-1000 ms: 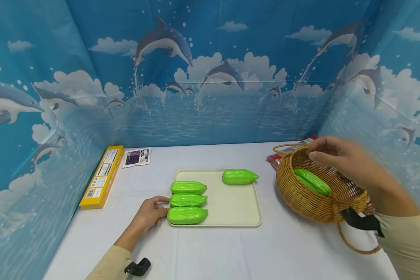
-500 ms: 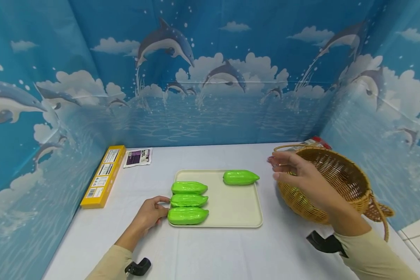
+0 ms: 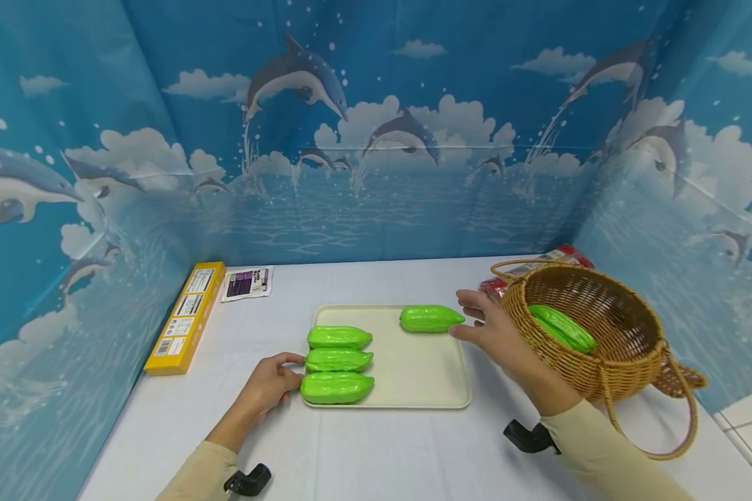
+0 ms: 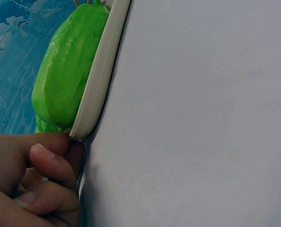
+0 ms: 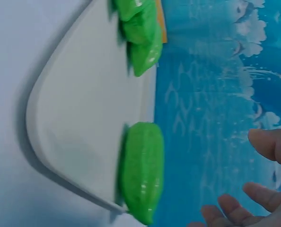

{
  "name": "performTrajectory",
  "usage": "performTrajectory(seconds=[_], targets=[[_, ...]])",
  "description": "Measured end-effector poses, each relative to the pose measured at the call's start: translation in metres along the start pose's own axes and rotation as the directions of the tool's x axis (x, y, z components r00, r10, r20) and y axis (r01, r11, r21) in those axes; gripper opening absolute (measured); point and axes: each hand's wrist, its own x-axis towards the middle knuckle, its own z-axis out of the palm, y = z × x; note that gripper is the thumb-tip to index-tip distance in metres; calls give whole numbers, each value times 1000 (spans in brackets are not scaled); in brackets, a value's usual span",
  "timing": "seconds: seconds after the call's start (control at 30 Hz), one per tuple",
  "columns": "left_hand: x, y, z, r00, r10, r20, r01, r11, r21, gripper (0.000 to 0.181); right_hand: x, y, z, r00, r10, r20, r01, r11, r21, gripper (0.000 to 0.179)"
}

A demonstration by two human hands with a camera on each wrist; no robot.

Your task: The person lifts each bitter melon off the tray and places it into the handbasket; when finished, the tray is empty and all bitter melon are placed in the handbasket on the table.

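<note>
Lone green gourd (image 3: pixel 431 318): lying lengthwise at the far right corner of the tray, pointing right, with the tip jutting out over the rim.
Right hand (image 3: pixel 494 335): just beside that tip, spread, with thumb and fingers well parted and nothing between them.
Three green gourds (image 3: pixel 338 360): stacked one behind another along the tray's left side, pointing right, packed close together.
Tray (image 3: pixel 413 369): cream, shallow, round-cornered, bare across the middle and near right.
Left hand (image 3: pixel 266 386): pinching the tray's left rim with thumb and finger, the other fingers curled in, close to the blunt ends of the front two gourds.
Basket (image 3: pixel 576 374): woven, brown, right of the tray, tilted to show the inside, with looped handles at the far left and near right.
Basket gourd (image 3: pixel 562 328): green, resting against the inner left wall.
Red packet (image 3: pixel 491 287): partly hidden behind the basket.
Yellow box (image 3: pixel 184 319): long, set at a slant at far left, with white labels.
Purple-and-white packet (image 3: pixel 247 283): flat, just right of the box.
Tabletop (image 3: pixel 376 459): white, under everything listed.
Backdrop (image 3: pixel 376 209): blue, printed with dolphins, clouds and waves.
</note>
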Motion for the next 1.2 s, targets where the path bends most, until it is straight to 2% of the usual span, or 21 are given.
performTrajectory(seconds=[0.17, 0.27, 0.37, 0.67, 0.87, 1.2], targets=[[0, -1, 1, 1000, -2, -4, 2, 1000, 0, 35, 18, 18, 13, 999, 22, -25, -25, 994, -105, 73], [0, -1, 1, 1000, -4, -5, 4, 1000, -2, 35, 28, 25, 21, 998, 38, -42, -45, 981, -187, 75], [0, -2, 0, 1000, -1, -6, 1, 1000, -2, 35, 38, 30, 27, 998, 40, -55, -52, 973, -227, 76], [0, -2, 0, 1000, 2, 2, -2, 1000, -11, 36, 64, 41, 34, 1000, 23, -15, -27, 943, -332, 75], [0, -2, 0, 1000, -2, 2, 2, 1000, -14, 35, 73, 46, 34, 999, 27, 18, -19, 930, -368, 73], [-1, -1, 0, 1000, 3, 11, -3, 1000, -18, 35, 78, 47, 32, 997, 51, 52, -26, 916, -399, 67]])
